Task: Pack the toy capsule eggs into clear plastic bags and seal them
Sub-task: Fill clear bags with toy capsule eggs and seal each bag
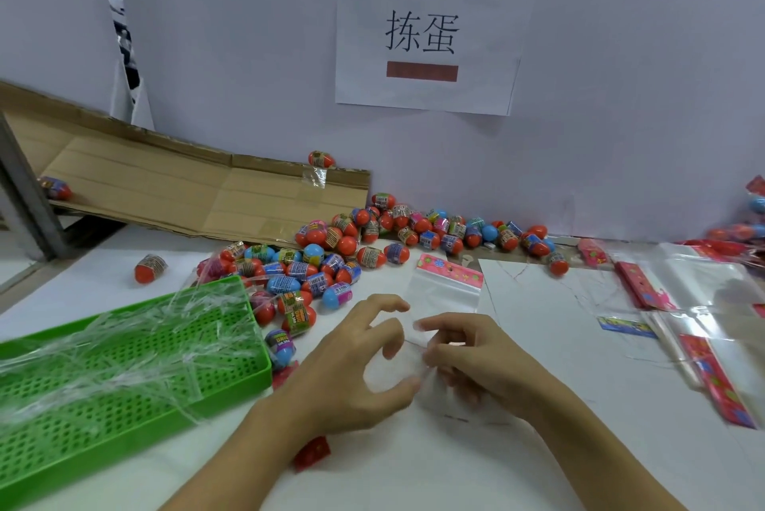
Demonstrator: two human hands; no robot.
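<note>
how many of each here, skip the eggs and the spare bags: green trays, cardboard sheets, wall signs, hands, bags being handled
green tray: 1
cardboard sheet: 1
wall sign: 1
hands: 2, left hand and right hand
clear bag at the hands: 1
total: 6

Glossy plastic eggs [331,258]; matt cardboard [165,187]; perforated plastic tray [124,378].

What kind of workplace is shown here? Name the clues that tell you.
Probably a small hand-packing station: a heap of capsule eggs on the table, clear header bags stacked nearby, and a printed sign taped to the partition.
</note>
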